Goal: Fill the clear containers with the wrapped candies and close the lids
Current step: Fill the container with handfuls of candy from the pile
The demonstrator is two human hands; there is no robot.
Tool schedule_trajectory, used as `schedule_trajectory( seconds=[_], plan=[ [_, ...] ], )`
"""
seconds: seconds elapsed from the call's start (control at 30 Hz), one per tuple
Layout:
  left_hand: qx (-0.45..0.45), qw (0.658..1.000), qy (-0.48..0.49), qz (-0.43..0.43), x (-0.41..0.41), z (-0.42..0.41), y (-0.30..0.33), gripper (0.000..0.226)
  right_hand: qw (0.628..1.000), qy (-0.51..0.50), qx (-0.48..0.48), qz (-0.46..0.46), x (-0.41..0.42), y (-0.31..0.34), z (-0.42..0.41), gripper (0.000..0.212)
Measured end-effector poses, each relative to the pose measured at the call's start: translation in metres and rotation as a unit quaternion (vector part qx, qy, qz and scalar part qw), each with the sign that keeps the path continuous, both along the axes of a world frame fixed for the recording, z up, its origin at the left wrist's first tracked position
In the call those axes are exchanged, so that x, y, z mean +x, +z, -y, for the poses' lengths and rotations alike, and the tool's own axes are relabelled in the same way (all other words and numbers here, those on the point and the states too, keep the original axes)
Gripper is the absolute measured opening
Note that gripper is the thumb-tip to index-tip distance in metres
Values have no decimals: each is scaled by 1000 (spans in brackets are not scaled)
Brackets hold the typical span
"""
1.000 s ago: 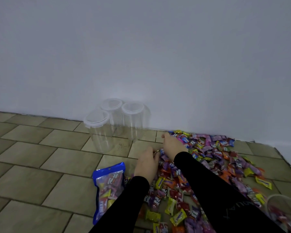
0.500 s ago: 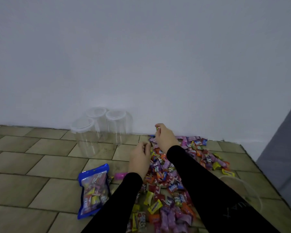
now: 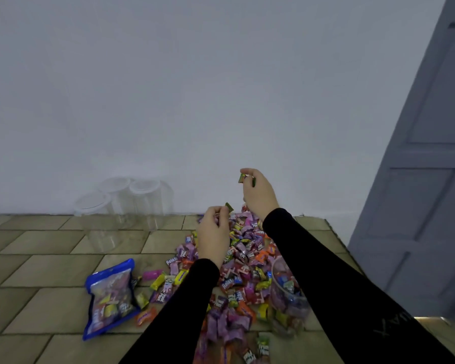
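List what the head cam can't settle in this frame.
- Partly filled container: the right sleeve covers its rim, so lid state is unknown.
- Right hand and left hand: each shows a green wrapper at the fingertips; curled fingers hide any more candy.
- Three clear containers by the wall: overlapping, faint; whether the lids are snapped shut is unclear.
- Blue candy bag: print too blurred to read.

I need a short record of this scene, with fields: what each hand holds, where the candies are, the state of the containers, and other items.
left hand: raised over the pile, pinching a green-wrapped candy
right hand: raised higher, holding green-wrapped candies
candy pile: spread on the tiled floor
empty containers: three, clear, lids on, by the wall
open container: partly filled, under the right forearm
blue candy bag: lying left of the pile
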State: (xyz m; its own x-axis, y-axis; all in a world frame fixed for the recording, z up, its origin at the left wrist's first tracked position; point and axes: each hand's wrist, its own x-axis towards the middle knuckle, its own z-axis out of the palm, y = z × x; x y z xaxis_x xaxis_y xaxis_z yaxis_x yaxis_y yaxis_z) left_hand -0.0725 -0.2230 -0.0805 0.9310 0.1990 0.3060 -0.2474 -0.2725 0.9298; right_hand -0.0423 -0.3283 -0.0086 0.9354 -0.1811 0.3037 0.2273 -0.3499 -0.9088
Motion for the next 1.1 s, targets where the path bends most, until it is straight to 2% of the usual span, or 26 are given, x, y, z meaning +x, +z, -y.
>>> schedule_trajectory(
  seconds=[0.17, 0.37, 0.57, 0.67, 0.93, 1.1],
  plan=[
    [-25, 999, -18, 15, -20, 29, 10, 24, 996, 12, 91, 11, -20, -5, 31, 29],
    [-19, 999, -6, 29, -39, 48, 17, 22, 993, 31, 116, -5, -45, -22, 45, 29],
    [-22, 999, 6, 43, -58, 61, 25, 25, 996, 43, 84, -5, -62, -26, 48, 28],
    [-27, 998, 11, 55, -66, 65, 27, 24, 991, 50, 122, 4, -72, -25, 52, 31],
    [-99, 990, -6, 100, -91, 92, 36, 15, 965, -8, 249, 77, -101, -32, 73, 31],
    [-122, 987, -9, 104, -90, 103, 33, 19, 956, -42, 269, 112, -117, -42, 76, 30]
  ],
)
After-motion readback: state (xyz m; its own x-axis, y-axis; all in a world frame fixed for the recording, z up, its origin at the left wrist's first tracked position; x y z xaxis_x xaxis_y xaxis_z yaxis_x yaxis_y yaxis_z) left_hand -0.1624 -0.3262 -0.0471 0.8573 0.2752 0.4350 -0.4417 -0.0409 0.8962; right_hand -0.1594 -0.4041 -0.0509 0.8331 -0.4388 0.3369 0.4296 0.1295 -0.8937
